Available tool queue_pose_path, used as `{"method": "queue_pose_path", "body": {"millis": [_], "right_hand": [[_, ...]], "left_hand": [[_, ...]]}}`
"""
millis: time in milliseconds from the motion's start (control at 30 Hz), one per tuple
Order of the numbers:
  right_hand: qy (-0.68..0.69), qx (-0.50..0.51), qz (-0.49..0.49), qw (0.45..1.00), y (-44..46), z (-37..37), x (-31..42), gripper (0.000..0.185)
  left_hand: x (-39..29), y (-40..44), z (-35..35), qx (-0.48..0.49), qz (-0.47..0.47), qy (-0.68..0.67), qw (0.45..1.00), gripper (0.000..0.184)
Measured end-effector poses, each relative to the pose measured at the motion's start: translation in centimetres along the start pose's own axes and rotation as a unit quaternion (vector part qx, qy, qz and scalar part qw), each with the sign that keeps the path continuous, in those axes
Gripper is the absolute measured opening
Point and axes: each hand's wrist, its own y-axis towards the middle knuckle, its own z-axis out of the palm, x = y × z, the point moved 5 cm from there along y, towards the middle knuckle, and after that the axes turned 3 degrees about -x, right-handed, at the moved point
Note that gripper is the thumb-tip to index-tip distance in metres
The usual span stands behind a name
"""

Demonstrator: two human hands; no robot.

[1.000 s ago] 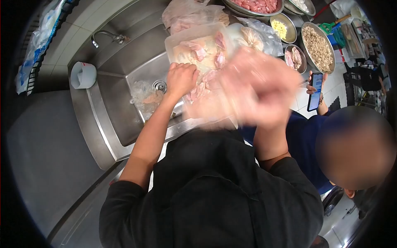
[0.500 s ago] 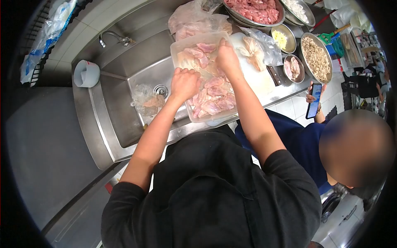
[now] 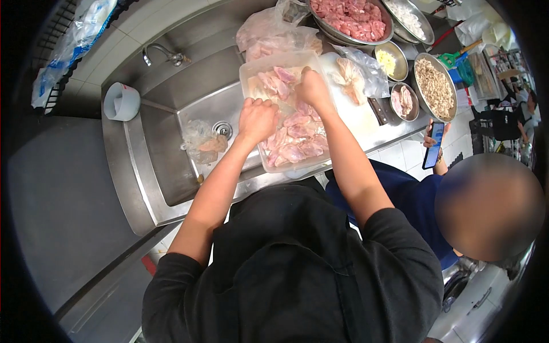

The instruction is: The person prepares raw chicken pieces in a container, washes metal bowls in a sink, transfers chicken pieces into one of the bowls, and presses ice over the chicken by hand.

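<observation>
A translucent plastic tub full of raw chicken pieces stands at the right edge of the sink, partly over the counter. My left hand is over the tub's left rim, its fingers curled; whether they grip the rim or some meat is hidden. My right hand is closed like a fist over the tub's far right part, above the meat. What lies inside its fingers cannot be seen.
Left of the tub is a steel sink holding a crumpled plastic bag. A knife lies on the white cutting board. Bowls of red meat and chopped food stand beyond. A person holding a phone is at my right.
My right hand has moved slightly toward me over the tub. My left hand stays by the left rim. The whole view has shifted a little.
</observation>
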Motion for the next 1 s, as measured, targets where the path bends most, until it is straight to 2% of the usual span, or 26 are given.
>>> {"method": "queue_pose_path", "body": {"millis": [67,100,133,167,200,267,300,333,367,533,667,733,767,800,833,867,900,933,967,1000], "right_hand": [[0.203,-0.054,-0.055,0.976,-2.1,-2.9,0.1,0.035],[0.203,-0.055,-0.055,0.976,-3.2,-3.5,0.2,0.035],[0.421,0.01,-0.005,0.907,-4.4,-3.3,0.0,0.037],[0.614,0.074,0.046,0.784,-5.6,-3.0,0.0,0.04],[0.614,0.072,0.047,0.785,-6.5,-3.3,-0.1,0.04],[0.713,0.09,0.014,0.695,-8.2,-3.9,0.2,0.034],[0.727,0.093,-0.006,0.681,-8.9,-4.5,0.4,0.035],[0.728,0.09,-0.006,0.68,-9.5,-5.2,0.8,0.035],[0.736,0.09,-0.012,0.671,-10.2,-6.1,1.4,0.036],[0.776,0.096,-0.048,0.621,-12.3,-9.4,3.3,0.039],[0.805,0.105,-0.023,0.584,-12.5,-8.8,3.3,0.039],[0.82,0.101,-0.012,0.563,-12.3,-8.3,3.0,0.037],[0.817,0.093,-0.003,0.569,-12.1,-7.9,2.5,0.034],[0.814,0.085,0.006,0.575,-11.9,-7.5,2.1,0.031],[0.814,0.083,0.007,0.574,-11.7,-7.3,1.9,0.031],[0.79,0.074,0.024,0.608,-11.5,-6.9,1.5,0.028],[0.764,0.065,0.041,0.64,-11.6,-6.6,1.2,0.026],[0.765,0.065,0.042,0.64,-11.7,-6.7,1.3,0.026],[0.757,0.075,0.045,0.648,-11.8,-7.0,1.7,0.026],[0.749,0.087,0.047,0.656,-11.8,-7.2,2.1,0.026]], "left_hand": [[0.0,0.1,0.2,0.004,0.005,0.018,1.0,0.021],[-0.1,0.2,0.2,0.001,0.01,0.03,1.0,0.023],[-0.3,0.2,0.2,-0.001,0.015,0.041,0.999,0.026],[-0.4,0.4,0.3,-0.001,0.017,0.04,0.999,0.026],[-0.5,0.6,0.3,0.016,0.014,0.041,0.999,0.026],[-0.7,1.1,0.6,0.033,0.013,0.042,0.998,0.027],[-0.5,1.7,1.6,0.097,0.012,0.044,0.994,0.032],[-0.2,2.1,2.4,0.161,0.01,0.046,0.986,0.039],[-0.1,2.5,2.5,0.161,0.013,0.047,0.986,0.039],[0.2,3.6,2.0,0.122,-0.006,-0.084,0.989,0.055],[2.5,4.2,5.8,0.077,-0.053,-0.106,0.99,0.063],[1.8,4.7,3.6,0.041,0.032,-0.354,0.934,0.072],[1.2,4.4,2.6,0.042,0.034,-0.354,0.934,0.072],[0.3,3.5,-0.6,-0.024,0.005,-0.507,0.862,0.068],[-0.2,2.6,-3.4,-0.089,-0.026,-0.643,0.761,0.064],[-1.0,1.9,-5.6,-0.087,-0.025,-0.643,0.761,0.064],[-2.0,1.1,-7.6,-0.071,-0.009,-0.704,0.707,0.056],[-2.4,0.7,-8.5,-0.057,0.006,-0.76,0.648,0.047],[-2.3,0.5,-8.1,-0.058,0.005,-0.759,0.648,0.047],[-2.1,0.3,-7.8,-0.065,-0.004,-0.732,0.679,0.043]]}}
